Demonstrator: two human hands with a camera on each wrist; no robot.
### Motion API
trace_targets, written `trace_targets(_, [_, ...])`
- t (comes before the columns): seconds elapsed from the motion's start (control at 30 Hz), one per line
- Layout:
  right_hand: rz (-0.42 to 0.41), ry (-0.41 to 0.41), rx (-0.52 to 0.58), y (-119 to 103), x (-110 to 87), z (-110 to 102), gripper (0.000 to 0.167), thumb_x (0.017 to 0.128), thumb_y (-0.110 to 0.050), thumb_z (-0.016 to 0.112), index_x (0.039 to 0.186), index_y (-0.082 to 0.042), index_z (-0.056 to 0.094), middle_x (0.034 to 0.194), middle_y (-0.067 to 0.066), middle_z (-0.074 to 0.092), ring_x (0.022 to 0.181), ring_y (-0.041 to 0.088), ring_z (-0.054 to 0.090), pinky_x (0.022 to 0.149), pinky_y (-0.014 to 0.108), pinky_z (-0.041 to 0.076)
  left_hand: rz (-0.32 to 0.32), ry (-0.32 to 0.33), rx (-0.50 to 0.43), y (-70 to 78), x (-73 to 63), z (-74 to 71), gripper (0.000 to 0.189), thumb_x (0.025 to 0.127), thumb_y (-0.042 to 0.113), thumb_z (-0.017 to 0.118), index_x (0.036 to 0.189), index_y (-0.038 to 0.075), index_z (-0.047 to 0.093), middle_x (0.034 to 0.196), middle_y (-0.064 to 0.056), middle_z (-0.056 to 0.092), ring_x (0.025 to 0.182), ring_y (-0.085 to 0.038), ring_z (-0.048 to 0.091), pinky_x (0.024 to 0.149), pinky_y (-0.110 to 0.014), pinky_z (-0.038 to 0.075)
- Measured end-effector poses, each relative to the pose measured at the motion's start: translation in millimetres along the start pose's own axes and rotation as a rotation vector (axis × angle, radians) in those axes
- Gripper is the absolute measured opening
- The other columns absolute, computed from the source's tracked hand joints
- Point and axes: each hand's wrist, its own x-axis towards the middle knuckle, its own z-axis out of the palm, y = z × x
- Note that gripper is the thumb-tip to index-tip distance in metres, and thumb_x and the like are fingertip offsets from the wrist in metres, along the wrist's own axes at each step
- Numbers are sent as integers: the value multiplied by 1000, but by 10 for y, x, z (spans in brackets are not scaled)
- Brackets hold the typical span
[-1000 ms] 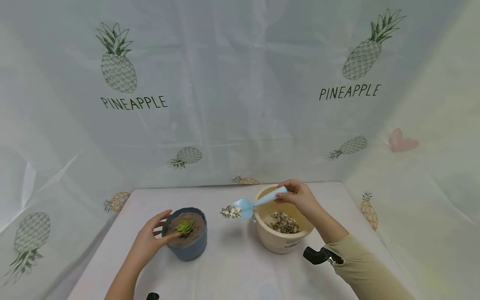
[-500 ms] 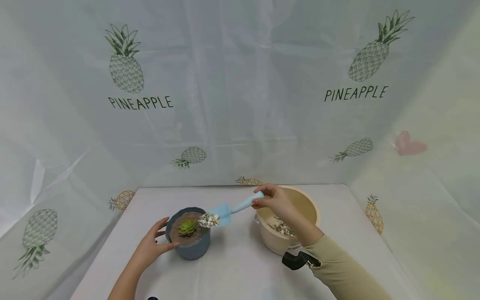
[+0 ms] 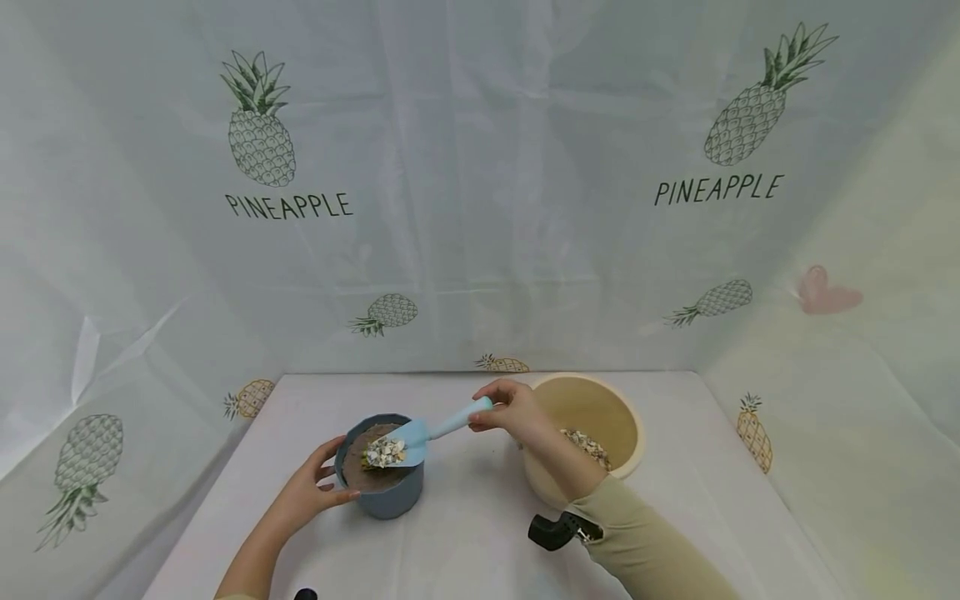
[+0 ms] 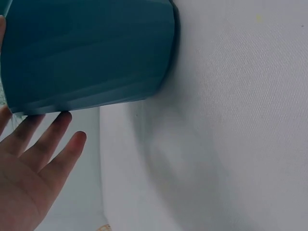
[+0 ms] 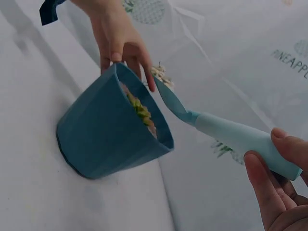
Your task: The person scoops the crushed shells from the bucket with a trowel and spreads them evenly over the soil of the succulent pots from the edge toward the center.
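Tabletop [image 3: 472,533]: plant [image 5: 141,110] in blue pot [image 3: 392,502]

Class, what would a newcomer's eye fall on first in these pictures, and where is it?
Probably the light blue trowel, heaped with pale chips and held by the right hand over the blue pot. The left hand touches that pot's left side. Large pineapple drawings stand out on the backdrop, at the head view's upper left and right.
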Motion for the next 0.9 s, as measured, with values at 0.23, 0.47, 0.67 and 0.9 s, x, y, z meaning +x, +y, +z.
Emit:
trace_targets(0.23, [-25,-21,-33,64,50,196,25,81,5,75,104,6,66,90,12,67,77,25,72,76,37,58,-28,-5,-25,-1,-10,-4,101,73,18,87,152,7,25,154,-29,19,131,-53,35,99,-51,44])
trace_targets(0.47, [-50,-34,-74,61,79,399,24,80,4,77,101,4,67,90,9,68,75,24,71,74,35,58,-51,7,-42,-3,11,22,99,73,17,87,151,5,27,154,-31,20,129,-53,38,99,-52,44])
trace_targets(0.67, [-36,-22,-85,59,102,534,23,79,6,77,99,2,68,90,7,67,74,21,71,71,33,58,-75,13,-59,-3,-5,32,98,74,16,87,152,6,27,155,-30,17,130,-53,36,98,-51,45])
trace_targets(0.9, [-91,-6,-184,25,122,622,24,78,2,80,99,2,69,86,3,67,71,17,69,66,31,57,-89,16,-48,17,-12,43,99,74,16,87,152,8,27,155,-29,16,130,-54,35,97,-51,46])
